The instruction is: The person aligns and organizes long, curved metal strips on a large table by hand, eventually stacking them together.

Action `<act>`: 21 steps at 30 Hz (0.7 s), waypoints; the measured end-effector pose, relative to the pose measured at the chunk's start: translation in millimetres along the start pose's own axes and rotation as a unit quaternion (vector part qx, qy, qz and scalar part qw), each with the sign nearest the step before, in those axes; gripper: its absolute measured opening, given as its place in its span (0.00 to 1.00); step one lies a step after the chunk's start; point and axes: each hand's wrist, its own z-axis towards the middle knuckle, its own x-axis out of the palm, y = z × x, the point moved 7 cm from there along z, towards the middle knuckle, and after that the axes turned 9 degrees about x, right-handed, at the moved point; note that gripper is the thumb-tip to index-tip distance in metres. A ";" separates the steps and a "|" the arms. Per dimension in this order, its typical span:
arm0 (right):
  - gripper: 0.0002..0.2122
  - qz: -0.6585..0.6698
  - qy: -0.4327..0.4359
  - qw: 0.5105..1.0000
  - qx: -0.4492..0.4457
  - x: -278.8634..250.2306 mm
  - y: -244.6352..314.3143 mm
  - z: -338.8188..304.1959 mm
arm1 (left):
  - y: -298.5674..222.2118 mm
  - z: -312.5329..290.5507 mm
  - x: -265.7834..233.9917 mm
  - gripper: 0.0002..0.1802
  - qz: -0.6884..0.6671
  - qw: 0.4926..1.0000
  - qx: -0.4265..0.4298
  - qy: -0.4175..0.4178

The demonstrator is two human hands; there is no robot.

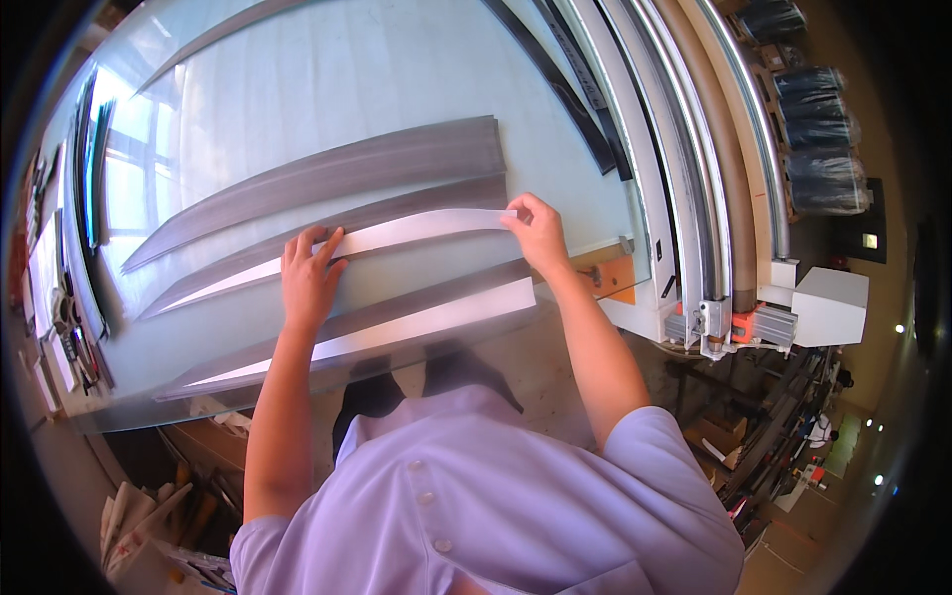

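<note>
In front of me a long white strip [426, 227], tapering to the left, lies along a dark grey strip [436, 196] of similar shape on the glass tabletop [397, 79]. My right hand [538, 236] pinches the white strip's right end between thumb and fingertips, and that end is lifted slightly. My left hand [309, 276] rests with fingers apart, pressing on the strips further left. Nearer my body lies a second white strip [436, 313], beside another dark grey strip [397, 307]. Beyond both pairs is a wider dark grey strip [347, 178].
To the right runs a machine with long metal rollers [699, 149] and a white end housing [831, 305]. Black flat bars [555, 84] lie at the table's far right. Hand tools [69, 327] sit along the left edge. Plastic-wrapped rolls [818, 139] stand beyond the machine.
</note>
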 end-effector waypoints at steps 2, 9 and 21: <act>0.07 0.035 0.016 0.999 -0.035 -10.2 37.4 -16.0 | -1.5 3.9 -8.5 0.28 -0.024 0.999 -0.026 -0.026; 0.04 0.275 0.019 0.959 -0.063 -47.1 73.9 -50.3 | -81.3 56.3 -66.1 0.27 -0.129 0.991 0.040 0.022; 0.11 -0.143 0.036 0.979 -0.142 7.6 -22.5 52.6 | -51.7 101.1 71.9 0.19 -0.148 0.939 -0.150 0.271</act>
